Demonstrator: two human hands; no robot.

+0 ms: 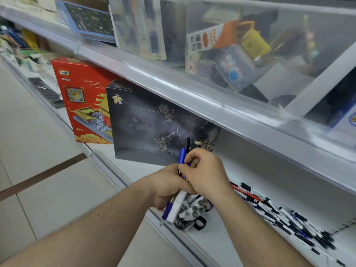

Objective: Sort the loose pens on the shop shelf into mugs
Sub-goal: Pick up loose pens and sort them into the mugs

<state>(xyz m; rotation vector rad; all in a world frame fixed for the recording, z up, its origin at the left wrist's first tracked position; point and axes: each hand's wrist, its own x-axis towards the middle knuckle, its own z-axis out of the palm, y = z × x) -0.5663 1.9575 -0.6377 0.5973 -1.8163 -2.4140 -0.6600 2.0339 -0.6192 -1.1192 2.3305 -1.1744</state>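
At the left of the frame, pale floor tiles are seen, and a red box (81,101) is stood on the lower shelf (221,245), with a dark box (154,122) just beside it toward the centre.

At centre, the left hand (165,187) is closed round a bundle of pens (178,201); a blue pen and a white barrel project below the fist, and blue and black ends project above it. The right hand (206,172) is curled against the top of the same bundle, its fingertips pinching at a blue pen there. Whether one pen or several are taken in that pinch cannot be told, as the fingers overlap.

Directly below the hands, a dark mug (183,224) is stood near the shelf's front edge, already packed with upright pens.

At lower right, a heap of loose pens (285,218) is spread along the shelf, well apart from the mug.

The pens are judged light, stiff and smooth, so liable to slip when bunched. A hold at mid-barrel is advised, with the bundle kept parallel and lowered end-first. The mug appears nearly full; tipping or jamming is a risk.

At upper right, clear bins of stationery (240,60) are noted on the shelf above.
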